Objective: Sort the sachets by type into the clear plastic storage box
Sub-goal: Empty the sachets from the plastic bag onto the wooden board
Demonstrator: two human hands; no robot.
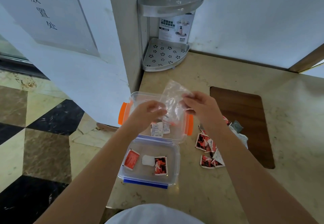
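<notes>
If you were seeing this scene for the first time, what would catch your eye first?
Both hands, left and right, hold a clear plastic bag up at the centre, above an orange-clipped box. Below it, a blue-clipped box holds three sachets, one orange, one white, one red-and-black. A loose sachet pile lies on the counter to the right.

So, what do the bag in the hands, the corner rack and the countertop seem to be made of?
The bag, held by both hands, looks like thin clear plastic film: see-through, crinkled, glossy. The corner rack seems brushed metal, perhaps aluminium or steel: grey, dull sheen, punched flower holes. The countertop looks like polished beige stone, maybe marble: veined, slightly reflective.
</notes>
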